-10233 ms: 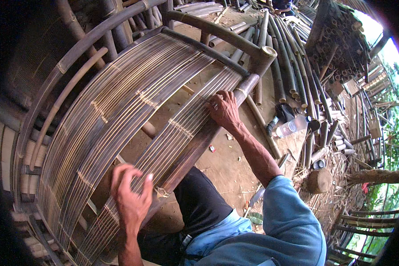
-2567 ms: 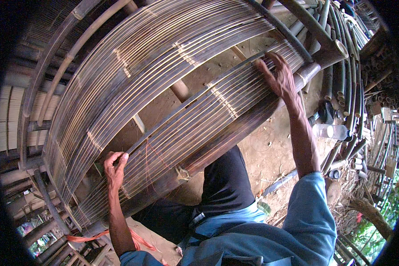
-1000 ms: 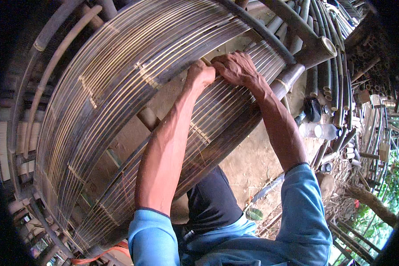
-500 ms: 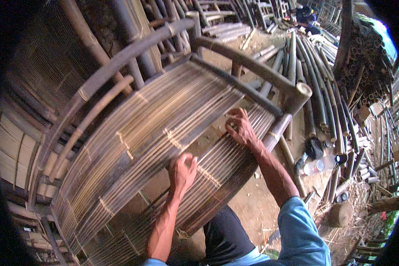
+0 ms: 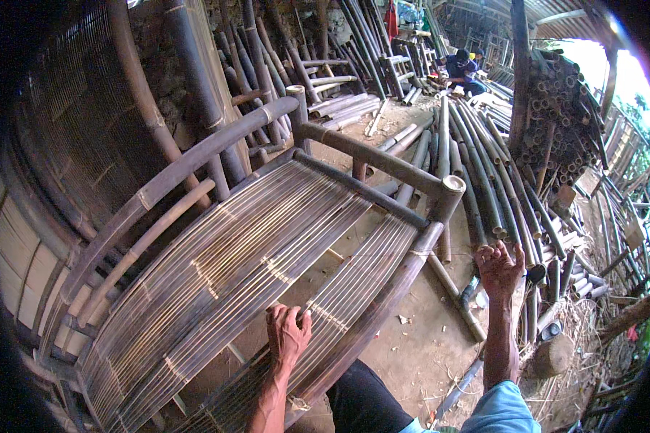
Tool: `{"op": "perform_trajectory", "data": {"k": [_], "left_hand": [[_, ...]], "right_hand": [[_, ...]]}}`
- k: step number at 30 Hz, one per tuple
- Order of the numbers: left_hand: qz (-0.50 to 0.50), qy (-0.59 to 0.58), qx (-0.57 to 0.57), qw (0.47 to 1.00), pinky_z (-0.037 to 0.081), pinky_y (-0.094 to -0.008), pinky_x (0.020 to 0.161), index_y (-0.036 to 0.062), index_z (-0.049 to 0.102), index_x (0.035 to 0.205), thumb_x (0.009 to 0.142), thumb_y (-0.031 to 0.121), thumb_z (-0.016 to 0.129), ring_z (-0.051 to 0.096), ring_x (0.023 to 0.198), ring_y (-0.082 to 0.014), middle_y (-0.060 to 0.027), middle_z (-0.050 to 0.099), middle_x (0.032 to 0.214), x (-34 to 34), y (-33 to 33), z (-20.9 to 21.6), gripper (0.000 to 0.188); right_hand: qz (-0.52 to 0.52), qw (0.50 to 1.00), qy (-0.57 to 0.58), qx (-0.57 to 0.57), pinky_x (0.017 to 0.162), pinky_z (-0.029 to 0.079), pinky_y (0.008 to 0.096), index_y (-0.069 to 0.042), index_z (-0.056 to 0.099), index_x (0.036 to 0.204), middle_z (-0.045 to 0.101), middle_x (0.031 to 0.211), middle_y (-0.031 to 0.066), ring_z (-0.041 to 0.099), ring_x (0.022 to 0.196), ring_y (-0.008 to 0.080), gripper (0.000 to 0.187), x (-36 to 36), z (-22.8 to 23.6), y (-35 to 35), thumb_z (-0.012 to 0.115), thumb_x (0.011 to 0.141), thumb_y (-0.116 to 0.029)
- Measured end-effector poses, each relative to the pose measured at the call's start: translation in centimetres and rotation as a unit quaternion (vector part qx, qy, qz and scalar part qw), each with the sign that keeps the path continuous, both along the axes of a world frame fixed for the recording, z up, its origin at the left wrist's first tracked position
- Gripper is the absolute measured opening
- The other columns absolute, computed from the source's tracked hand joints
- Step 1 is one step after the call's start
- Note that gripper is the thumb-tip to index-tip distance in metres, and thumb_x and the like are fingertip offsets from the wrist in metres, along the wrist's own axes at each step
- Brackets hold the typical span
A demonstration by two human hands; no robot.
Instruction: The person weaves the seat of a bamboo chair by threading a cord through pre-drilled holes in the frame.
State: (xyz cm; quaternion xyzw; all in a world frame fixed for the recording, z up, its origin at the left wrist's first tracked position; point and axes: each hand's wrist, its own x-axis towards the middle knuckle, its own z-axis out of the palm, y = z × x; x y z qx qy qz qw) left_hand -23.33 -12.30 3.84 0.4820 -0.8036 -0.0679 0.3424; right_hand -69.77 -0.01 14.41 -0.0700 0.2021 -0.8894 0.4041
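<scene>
A dark bamboo bench (image 5: 296, 238) stands in front of me, its seat made of long thin slats tied with pale bindings. My left hand (image 5: 289, 333) rests low over the gap between two seat panels, its fingers curled closed; whatever is in them is hidden. Off the bench's right side, my right hand (image 5: 500, 270) is raised with bent fingers, pinching a thin reddish strand (image 5: 440, 253). The strand runs left, nearly level, across the front rail (image 5: 361, 317) to the gap in the seat.
Bamboo poles (image 5: 477, 173) lie in a long pile beyond the bench's right armrest (image 5: 383, 162). A stack of cut tubes (image 5: 560, 108) rises at the far right. Another person (image 5: 461, 72) sits at the back. A blade-like tool (image 5: 461, 390) lies on the ground near my knee.
My right hand has moved from above the seat out to the right, drawing the strand across. My left hand stays over the seat, somewhat lower in view. The view has tilted up.
</scene>
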Motion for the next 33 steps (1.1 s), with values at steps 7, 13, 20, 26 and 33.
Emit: {"op": "perform_trajectory", "data": {"k": [7, 13, 20, 26, 33], "left_hand": [[0.003, -0.014, 0.046, 0.999, 0.042, -0.0509, 0.098, 0.0002, 0.068, 0.112, 0.086, 0.029, 0.072, 0.057, 0.109, -0.0361, -0.0181, 0.066, 0.104, 0.0, 0.2, -0.3, 0.039], [-0.273, 0.145, -0.002, 0.951, 0.029, -0.0553, 0.114, 0.0059, 0.056, 0.136, 0.07, 0.038, 0.085, 0.048, 0.132, -0.0367, -0.0191, 0.059, 0.129, -6.8, 7.2, 10.6, 0.078], [-0.211, -0.02, -0.017, 0.977, 0.037, -0.0512, 0.097, 0.0126, 0.069, 0.067, 0.07, 0.022, 0.08, 0.065, 0.098, -0.0211, -0.0037, 0.068, 0.081, 0.3, 10.5, 11.5, 0.014], [0.228, -0.261, 0.182, 0.92, 0.033, -0.0524, 0.104, 0.0047, 0.068, 0.085, 0.073, 0.012, 0.081, 0.055, 0.108, -0.0347, -0.0144, 0.068, 0.092, 18.7, 15.7, 14.6, 0.019], [-0.101, -0.042, 0.489, 0.866, 0.05, -0.0413, 0.105, -0.0019, 0.07, 0.119, 0.07, 0.022, 0.088, 0.069, 0.112, -0.0287, -0.0191, 0.072, 0.119, 21.6, 14.6, 20.6, 0.058]], "right_hand": [[0.244, 0.851, 0.46, -0.07, 0.06, 0.049, 0.0299, 0.003, 0.057, 0.138, 0.066, 0.076, 0.0035, 0.063, 0.068, 0.0138, 0.066, 5.1, 7.8, 3.6, 0.065, 0.096, -0.047], [0.402, 0.459, 0.79, -0.068, 0.063, 0.051, 0.038, -0.003, 0.075, 0.114, 0.068, 0.081, 0.0125, 0.066, 0.07, 0.0243, 0.027, 16.1, 13.9, 6.3, 0.077, 0.092, -0.018], [0.312, 0.485, 0.802, 0.158, 0.067, 0.056, 0.0351, -0.004, 0.078, 0.094, 0.073, 0.085, 0.0105, 0.073, 0.079, 0.0254, 0.01, 8.9, 11.0, 7.4, 0.072, 0.085, -0.005], [0.246, 0.334, 0.862, 0.29, 0.069, 0.053, 0.0412, -0.008, 0.075, 0.088, 0.067, 0.082, 0.0109, 0.067, 0.075, 0.0316, 0.011, 3.7, 1.1, 5.1, 0.076, 0.083, -0.017], [0.137, 0.477, 0.829, 0.258, 0.092, 0.055, 0.0383, -0.01, 0.069, 0.125, 0.071, 0.117, 0.012, 0.069, 0.105, 0.0229, 0.043, 10.8, -1.1, -2.6, 0.081, 0.085, -0.023]]}}
